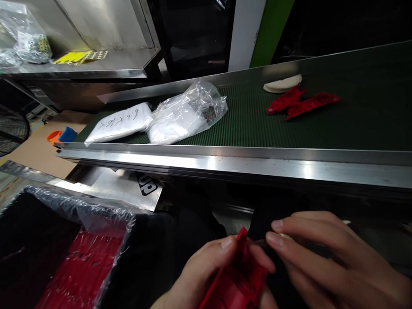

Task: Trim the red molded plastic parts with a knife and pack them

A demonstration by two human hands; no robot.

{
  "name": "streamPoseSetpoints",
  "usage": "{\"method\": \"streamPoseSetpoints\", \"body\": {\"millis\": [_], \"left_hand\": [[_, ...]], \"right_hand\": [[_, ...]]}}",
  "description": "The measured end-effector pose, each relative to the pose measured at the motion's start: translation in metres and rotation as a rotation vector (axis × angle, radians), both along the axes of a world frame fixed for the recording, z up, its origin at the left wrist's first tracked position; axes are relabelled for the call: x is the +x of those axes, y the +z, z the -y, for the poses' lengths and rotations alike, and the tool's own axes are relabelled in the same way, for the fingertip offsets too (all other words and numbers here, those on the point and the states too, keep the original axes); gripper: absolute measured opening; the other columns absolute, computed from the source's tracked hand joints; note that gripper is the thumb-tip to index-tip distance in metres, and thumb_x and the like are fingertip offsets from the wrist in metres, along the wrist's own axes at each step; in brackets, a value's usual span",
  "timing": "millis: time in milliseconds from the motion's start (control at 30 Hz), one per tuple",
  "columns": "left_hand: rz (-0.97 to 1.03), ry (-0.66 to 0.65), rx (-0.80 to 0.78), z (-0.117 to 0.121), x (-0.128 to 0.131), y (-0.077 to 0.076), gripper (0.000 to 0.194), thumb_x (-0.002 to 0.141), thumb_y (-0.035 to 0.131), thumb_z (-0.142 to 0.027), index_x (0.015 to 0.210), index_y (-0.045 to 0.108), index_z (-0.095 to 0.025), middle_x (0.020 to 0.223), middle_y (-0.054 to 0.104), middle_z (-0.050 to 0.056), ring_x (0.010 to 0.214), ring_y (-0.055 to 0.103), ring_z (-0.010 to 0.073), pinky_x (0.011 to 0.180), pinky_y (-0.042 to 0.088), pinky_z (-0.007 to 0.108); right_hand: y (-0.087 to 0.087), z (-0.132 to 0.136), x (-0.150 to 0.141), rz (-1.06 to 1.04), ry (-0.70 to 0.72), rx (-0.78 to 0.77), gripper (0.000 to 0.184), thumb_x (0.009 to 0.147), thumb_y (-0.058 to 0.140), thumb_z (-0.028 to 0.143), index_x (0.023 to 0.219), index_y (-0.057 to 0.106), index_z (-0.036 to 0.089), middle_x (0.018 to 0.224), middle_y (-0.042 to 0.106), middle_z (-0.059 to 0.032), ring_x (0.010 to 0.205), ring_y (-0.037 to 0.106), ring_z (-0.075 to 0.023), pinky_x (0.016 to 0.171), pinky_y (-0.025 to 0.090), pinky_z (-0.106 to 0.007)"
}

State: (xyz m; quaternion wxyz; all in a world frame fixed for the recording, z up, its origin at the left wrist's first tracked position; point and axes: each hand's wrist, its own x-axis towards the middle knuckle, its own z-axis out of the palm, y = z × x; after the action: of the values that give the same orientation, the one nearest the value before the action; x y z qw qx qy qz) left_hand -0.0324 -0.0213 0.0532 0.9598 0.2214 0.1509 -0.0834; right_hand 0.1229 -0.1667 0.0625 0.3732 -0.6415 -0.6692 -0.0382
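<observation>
My left hand (201,272) holds a red moulded plastic part (234,288), a hollow shell with a pointed tip facing up and away. The thumb presses on one side near the tip, and the fingers wrap around behind it. Just to the right of that tip is my right hand (327,264), its fingers bent together with the fingertips toward the part. Something small and thin seems to be between those fingertips, but I cannot make out what. Two more red plastic parts (307,104) lie on the green conveyor belt (241,124), beside a pale curved piece (283,84).
A metal rail (246,165) edges the belt in front of me. White packets (122,121) and a clear plastic bag (190,113) lie on the belt. At lower left, a plastic-lined black bin (147,256) contains several red parts. A steel shelf (128,62) stands at upper left.
</observation>
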Motion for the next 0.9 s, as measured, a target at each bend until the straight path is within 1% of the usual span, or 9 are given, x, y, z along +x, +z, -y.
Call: {"method": "streamPoseSetpoints", "body": {"millis": [100,233,367,467,533,633,767,833,900], "left_hand": [[-0.042,-0.081,-0.059,-0.003,-0.002,0.002,0.052,0.090,0.048,-0.061,0.090,0.068,-0.013,0.058,0.062,0.006,0.050,0.055,0.0136,0.050,0.042,0.022],[-0.030,-0.118,-0.140,0.000,0.001,-0.004,0.053,0.081,0.058,-0.063,0.094,0.069,-0.013,0.062,0.062,0.008,0.056,0.059,0.0194,0.050,0.044,0.027],[-0.056,-0.104,-0.222,0.000,0.001,-0.014,0.051,0.080,0.062,-0.060,0.094,0.069,-0.011,0.064,0.060,0.006,0.058,0.057,0.0153,0.052,0.042,0.023],[-0.028,-0.132,-0.283,0.001,-0.001,-0.023,0.053,0.082,0.059,-0.058,0.086,0.070,-0.006,0.065,0.060,0.007,0.055,0.054,0.0119,0.049,0.039,0.020],[-0.004,-0.132,-0.296,0.003,-0.002,-0.029,0.056,0.080,0.060,-0.060,0.081,0.069,-0.005,0.061,0.059,0.007,0.050,0.051,0.0114,0.044,0.035,0.020],[0.013,-0.112,-0.231,0.004,-0.003,-0.033,0.060,0.076,0.062,-0.065,0.078,0.071,-0.006,0.056,0.057,0.005,0.044,0.045,0.0093,0.042,0.032,0.019],[0.013,-0.130,-0.027,0.002,-0.004,-0.020,0.064,0.084,0.052,-0.066,0.079,0.074,-0.006,0.056,0.058,0.007,0.042,0.044,0.0094,0.043,0.033,0.019],[-0.033,-0.180,0.060,0.004,-0.007,-0.011,0.057,0.089,0.050,-0.056,0.083,0.076,-0.006,0.059,0.059,0.007,0.050,0.051,0.0098,0.053,0.039,0.018],[-0.083,-0.234,0.127,0.007,-0.011,-0.006,0.046,0.092,0.050,-0.045,0.087,0.076,-0.007,0.065,0.063,0.008,0.059,0.056,0.0096,0.064,0.043,0.017]], "right_hand": [[0.000,-0.005,-0.002,0.005,-0.026,0.016,0.037,0.089,0.054,-0.002,0.119,0.062,0.016,0.116,0.058,-0.0091,0.111,0.055,-0.0208,0.085,0.052,-0.034],[-0.002,-0.009,-0.007,0.000,-0.066,0.045,0.038,0.090,0.051,0.002,0.119,0.064,0.023,0.114,0.063,-0.0075,0.107,0.059,-0.0214,0.083,0.054,-0.036],[-0.004,-0.007,-0.007,0.060,-0.084,0.044,0.037,0.092,0.049,0.007,0.119,0.066,0.026,0.111,0.066,-0.0069,0.106,0.061,-0.0218,0.084,0.055,-0.037],[-0.004,-0.007,-0.006,0.081,-0.092,0.048,0.036,0.093,0.047,0.007,0.117,0.066,0.025,0.111,0.066,-0.0069,0.109,0.059,-0.0229,0.087,0.052,-0.040],[-0.004,-0.007,-0.006,0.101,-0.093,0.057,0.034,0.094,0.047,0.007,0.117,0.066,0.025,0.110,0.066,-0.0065,0.110,0.059,-0.0235,0.089,0.051,-0.041],[-0.003,-0.007,-0.007,0.120,-0.067,0.051,0.033,0.094,0.049,0.006,0.118,0.066,0.022,0.111,0.065,-0.0063,0.111,0.057,-0.0248,0.089,0.048,-0.043],[-0.002,-0.003,0.002,0.153,-0.038,0.029,0.033,0.092,0.053,0.002,0.119,0.065,0.017,0.116,0.061,-0.0077,0.108,0.056,-0.0261,0.088,0.046,-0.047],[-0.002,0.000,0.013,0.193,-0.093,0.038,0.035,0.092,0.056,0.005,0.124,0.063,0.017,0.115,0.059,-0.0090,0.106,0.057,-0.0241,0.087,0.048,-0.044],[-0.002,0.003,0.023,0.224,-0.159,0.059,0.045,0.091,0.060,0.009,0.135,0.057,0.020,0.114,0.059,-0.0094,0.103,0.059,-0.0212,0.084,0.051,-0.038]]}}
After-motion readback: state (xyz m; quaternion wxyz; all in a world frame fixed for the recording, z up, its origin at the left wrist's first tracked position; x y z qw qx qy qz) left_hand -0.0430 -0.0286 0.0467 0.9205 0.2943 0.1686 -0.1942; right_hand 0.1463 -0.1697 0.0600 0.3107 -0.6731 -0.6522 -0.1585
